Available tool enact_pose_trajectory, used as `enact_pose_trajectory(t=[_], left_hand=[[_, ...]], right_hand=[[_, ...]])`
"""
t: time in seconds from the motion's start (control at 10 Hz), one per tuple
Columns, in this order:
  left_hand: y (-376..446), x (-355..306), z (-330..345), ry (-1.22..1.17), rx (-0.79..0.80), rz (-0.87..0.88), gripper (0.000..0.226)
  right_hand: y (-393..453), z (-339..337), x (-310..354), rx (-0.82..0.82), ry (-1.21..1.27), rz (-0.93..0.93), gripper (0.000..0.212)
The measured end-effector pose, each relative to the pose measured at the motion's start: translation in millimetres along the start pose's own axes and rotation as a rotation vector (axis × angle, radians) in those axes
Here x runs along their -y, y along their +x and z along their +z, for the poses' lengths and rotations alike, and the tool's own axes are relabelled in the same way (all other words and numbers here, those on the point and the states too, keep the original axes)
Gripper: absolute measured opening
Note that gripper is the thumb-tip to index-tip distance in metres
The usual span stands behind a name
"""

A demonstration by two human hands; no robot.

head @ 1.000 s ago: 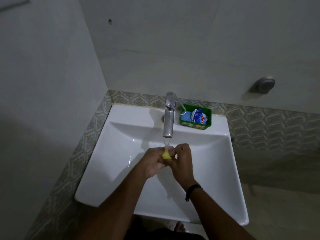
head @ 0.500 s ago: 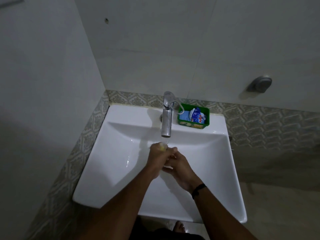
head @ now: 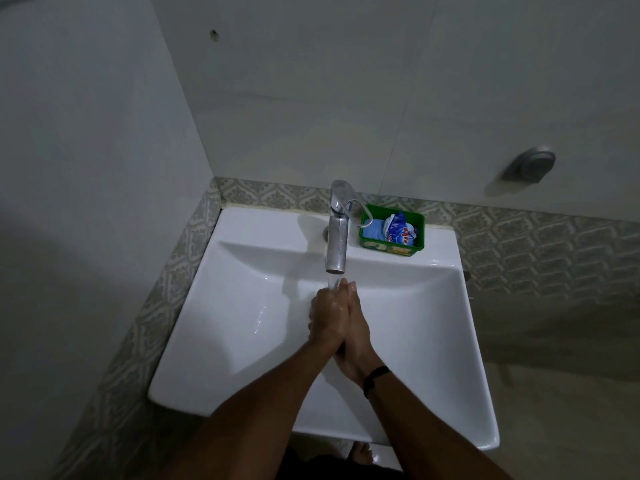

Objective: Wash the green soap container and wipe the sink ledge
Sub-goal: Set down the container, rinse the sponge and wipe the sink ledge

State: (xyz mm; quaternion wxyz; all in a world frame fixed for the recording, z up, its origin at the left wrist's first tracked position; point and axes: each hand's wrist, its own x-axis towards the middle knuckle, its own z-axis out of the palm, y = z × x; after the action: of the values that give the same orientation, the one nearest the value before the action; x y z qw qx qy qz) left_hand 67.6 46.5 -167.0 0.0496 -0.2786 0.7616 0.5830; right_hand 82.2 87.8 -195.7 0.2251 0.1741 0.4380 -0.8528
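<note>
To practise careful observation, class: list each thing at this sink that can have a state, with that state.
Tap: on, water running.
Left hand: fingers straight, pressed to the other palm, under the water.
Right hand: fingers straight, wet.
Green tub: open, holding blue packets.
Sink: wet, not filled.

Water stream (head: 333,281): thin, clear, falling straight down from the spout of the chrome faucet (head: 336,244), just above frame centre. It strikes the fingertips of the left hand (head: 327,317) and right hand (head: 357,332). The hands are pressed flat, palm to palm, with straight fingers pointing toward the faucet. Their skin is wet and glistening.
</note>
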Motion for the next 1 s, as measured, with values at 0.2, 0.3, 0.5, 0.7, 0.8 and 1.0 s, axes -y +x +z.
enact_pose_trajectory(t=[0.2, 0.3, 0.5, 0.7, 0.8, 1.0], left_hand=[[-2.6, -1.6, -4.9, 0.083, 0.048, 0.109, 0.035], [-7.0, 0.3, -6.0, 0.125, 0.042, 0.117, 0.033], [-5.3, -6.9, -11.0, -0.049, 0.026, 0.064, 0.039], [14.6, 6.4, -36.6, -1.273, 0.45, -0.478, 0.047], [10.7, -0.8, -31.7, -0.469, 0.289, -0.08, 0.066], [15.5, -3.5, -47.3, -0.363, 0.417, -0.139, 0.082]], right_hand=[[3.0, 3.4, 5.2, 0.005, 0.092, 0.073, 0.036], [0.0, 1.9, 5.8, 0.007, 0.097, 0.092, 0.035], [-0.3, 6.0, 11.6, -0.046, -0.109, -0.028, 0.053], [2.6, 23.2, 11.5, -0.112, -0.426, -0.245, 0.039], [-3.7, 24.4, 10.7, -0.128, -0.587, -0.345, 0.033], [-6.9, 30.2, 1.6, -0.209, -0.827, -0.542, 0.044]])
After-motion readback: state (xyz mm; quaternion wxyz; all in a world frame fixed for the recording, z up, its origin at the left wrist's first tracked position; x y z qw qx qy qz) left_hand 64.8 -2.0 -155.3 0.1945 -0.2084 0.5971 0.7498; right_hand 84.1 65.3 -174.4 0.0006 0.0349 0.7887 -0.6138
